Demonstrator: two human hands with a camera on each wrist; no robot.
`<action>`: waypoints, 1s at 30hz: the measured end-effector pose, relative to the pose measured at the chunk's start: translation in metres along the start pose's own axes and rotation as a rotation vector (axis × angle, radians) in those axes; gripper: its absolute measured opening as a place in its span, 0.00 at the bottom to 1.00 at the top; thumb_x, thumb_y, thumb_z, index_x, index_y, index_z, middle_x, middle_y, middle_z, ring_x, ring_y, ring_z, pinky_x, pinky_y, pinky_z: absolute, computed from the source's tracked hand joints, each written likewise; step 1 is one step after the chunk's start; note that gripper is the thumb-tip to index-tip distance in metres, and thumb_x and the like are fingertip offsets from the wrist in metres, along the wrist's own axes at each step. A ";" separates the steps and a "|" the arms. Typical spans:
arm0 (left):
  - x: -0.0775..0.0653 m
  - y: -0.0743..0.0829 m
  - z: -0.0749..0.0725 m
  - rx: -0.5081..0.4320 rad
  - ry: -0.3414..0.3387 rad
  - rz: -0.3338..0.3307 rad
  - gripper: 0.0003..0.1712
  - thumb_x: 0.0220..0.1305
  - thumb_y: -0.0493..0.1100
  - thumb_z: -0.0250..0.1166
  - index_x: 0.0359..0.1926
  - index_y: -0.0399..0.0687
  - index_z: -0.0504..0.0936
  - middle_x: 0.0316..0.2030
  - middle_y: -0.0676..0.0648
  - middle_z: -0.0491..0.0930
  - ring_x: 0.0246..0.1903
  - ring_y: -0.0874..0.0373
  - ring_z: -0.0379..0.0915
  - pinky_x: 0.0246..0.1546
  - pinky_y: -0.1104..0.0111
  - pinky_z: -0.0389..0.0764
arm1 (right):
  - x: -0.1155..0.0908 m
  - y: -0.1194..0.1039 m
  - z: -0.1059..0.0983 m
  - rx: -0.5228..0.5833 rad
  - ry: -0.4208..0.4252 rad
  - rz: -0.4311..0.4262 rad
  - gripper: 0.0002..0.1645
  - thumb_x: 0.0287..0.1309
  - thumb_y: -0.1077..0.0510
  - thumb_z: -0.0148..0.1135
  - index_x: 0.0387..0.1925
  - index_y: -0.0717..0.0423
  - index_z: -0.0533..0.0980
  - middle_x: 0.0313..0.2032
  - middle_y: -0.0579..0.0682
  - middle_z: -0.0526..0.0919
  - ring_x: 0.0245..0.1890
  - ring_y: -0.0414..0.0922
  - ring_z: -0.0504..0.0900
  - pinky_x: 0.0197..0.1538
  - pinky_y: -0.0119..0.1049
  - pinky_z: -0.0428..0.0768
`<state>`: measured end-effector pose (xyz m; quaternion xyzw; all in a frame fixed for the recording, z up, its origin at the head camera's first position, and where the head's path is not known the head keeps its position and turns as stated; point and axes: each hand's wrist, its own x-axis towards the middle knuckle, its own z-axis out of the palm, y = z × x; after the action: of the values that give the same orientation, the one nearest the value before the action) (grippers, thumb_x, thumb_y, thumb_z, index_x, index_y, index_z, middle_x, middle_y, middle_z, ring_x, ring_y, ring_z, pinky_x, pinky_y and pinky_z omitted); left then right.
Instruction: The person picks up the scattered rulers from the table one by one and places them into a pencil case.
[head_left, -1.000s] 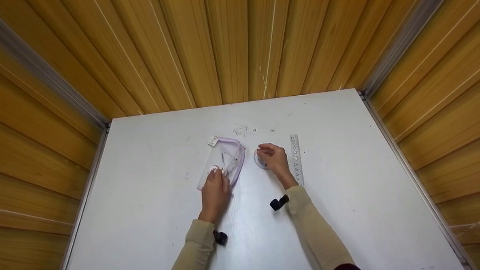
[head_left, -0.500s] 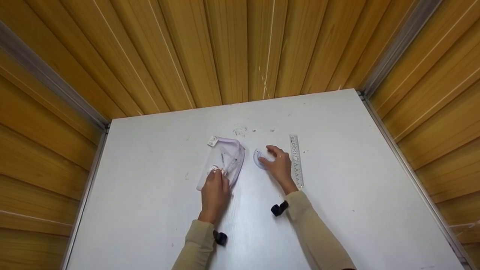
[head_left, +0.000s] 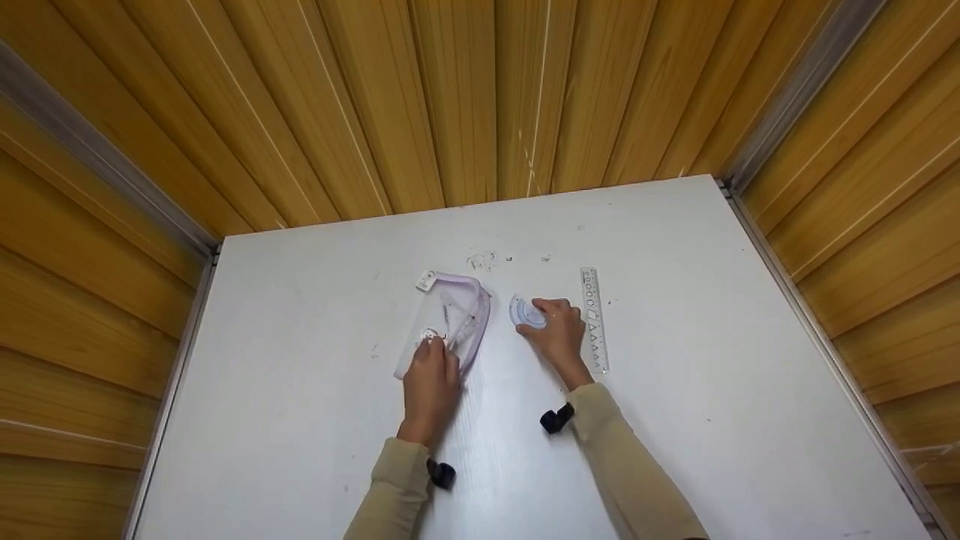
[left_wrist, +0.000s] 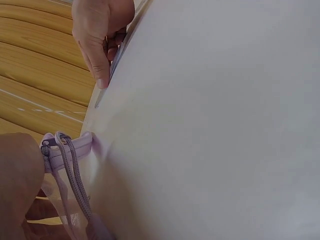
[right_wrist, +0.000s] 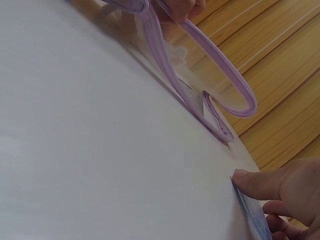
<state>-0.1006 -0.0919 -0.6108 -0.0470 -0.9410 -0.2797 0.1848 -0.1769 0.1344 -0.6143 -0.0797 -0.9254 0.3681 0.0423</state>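
A see-through pencil pouch (head_left: 417, 319) with lilac zip trim lies left of the table's middle. Its zip gapes in the right wrist view, where the lilac trim (right_wrist: 230, 70) stands up in a loop. My left hand (head_left: 431, 382) pinches the near end of the pouch. Slender items inside show faintly through the mesh. To the right, my right hand (head_left: 561, 336) grips a clear bluish protractor (head_left: 527, 310) by its edges, thumb on the near side. In the right wrist view the protractor (right_wrist: 252, 212) is tilted, partly hidden by the fingers.
A clear ruler (head_left: 594, 322) with shape cut-outs lies on the white table (head_left: 712, 390), just right of my right hand. Small dark marks (head_left: 481, 261) spot the tabletop behind the pouch. Wood-look walls (head_left: 465, 97) enclose the table's back and sides.
The right hand spreads its fingers from above the protractor and now grips it by the edges, turned slightly and raised a little. The left hand and pouch have stayed put.
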 end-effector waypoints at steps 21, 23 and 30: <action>0.002 0.001 0.001 0.002 0.053 0.025 0.06 0.70 0.36 0.58 0.41 0.37 0.78 0.32 0.40 0.79 0.26 0.46 0.78 0.25 0.52 0.81 | 0.011 -0.009 -0.014 0.010 -0.104 0.014 0.25 0.51 0.58 0.79 0.53 0.55 0.85 0.49 0.55 0.87 0.52 0.54 0.81 0.60 0.54 0.68; 0.002 0.001 0.000 0.004 0.051 0.021 0.06 0.70 0.37 0.58 0.41 0.37 0.78 0.32 0.40 0.79 0.26 0.45 0.78 0.25 0.51 0.81 | 0.012 -0.009 -0.016 0.015 -0.119 0.013 0.23 0.51 0.58 0.79 0.52 0.55 0.85 0.48 0.55 0.86 0.51 0.53 0.82 0.59 0.55 0.68; 0.000 0.000 0.001 -0.014 0.050 0.027 0.06 0.71 0.37 0.58 0.42 0.36 0.79 0.32 0.41 0.78 0.26 0.46 0.77 0.25 0.52 0.81 | 0.014 -0.007 -0.025 0.094 -0.172 0.066 0.20 0.57 0.61 0.73 0.52 0.52 0.84 0.49 0.54 0.86 0.51 0.54 0.83 0.56 0.52 0.74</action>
<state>-0.1014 -0.0913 -0.6114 -0.0538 -0.9335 -0.2847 0.2114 -0.1876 0.1485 -0.5912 -0.0760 -0.9042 0.4178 -0.0457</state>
